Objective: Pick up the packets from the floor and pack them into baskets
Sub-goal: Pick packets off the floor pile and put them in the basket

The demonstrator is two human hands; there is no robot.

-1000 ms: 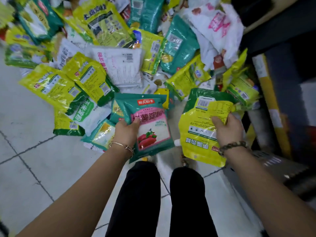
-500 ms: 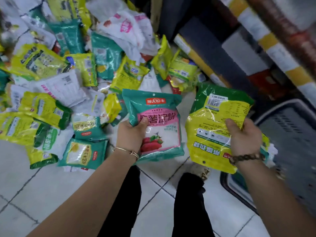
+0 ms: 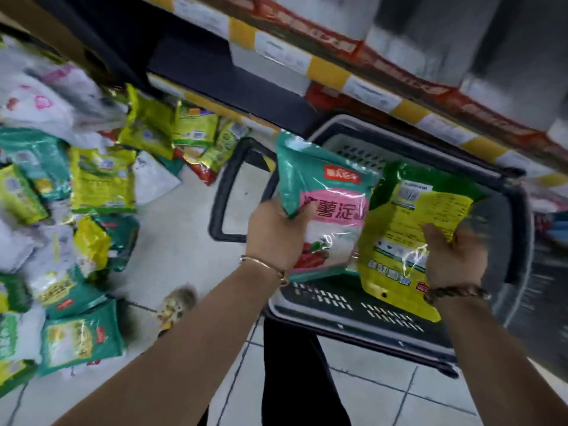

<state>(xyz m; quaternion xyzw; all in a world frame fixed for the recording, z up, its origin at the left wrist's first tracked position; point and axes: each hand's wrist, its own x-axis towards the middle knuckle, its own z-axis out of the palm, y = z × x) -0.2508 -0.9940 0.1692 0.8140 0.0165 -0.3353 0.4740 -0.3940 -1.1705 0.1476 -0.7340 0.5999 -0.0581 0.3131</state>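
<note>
My left hand (image 3: 276, 238) grips a teal and pink packet (image 3: 325, 207) by its left edge. My right hand (image 3: 455, 256) grips a yellow and green packet (image 3: 408, 229) by its right side. Both packets hang side by side over a grey shopping basket (image 3: 353, 309) that stands on the floor by my legs. Its dark handle (image 3: 219, 192) lies folded out to the left. A heap of yellow, teal and white packets (image 3: 76, 210) covers the floor on the left.
A store shelf with yellow and red price strips (image 3: 353, 78) runs across the top, right behind the basket. Pale floor tiles (image 3: 172, 241) show between heap and basket. My dark trouser legs (image 3: 295, 364) and one shoe (image 3: 178, 302) are below.
My view swung right from the heap to the basket. Both hands carried their packets rightwards and now hold them over the basket.
</note>
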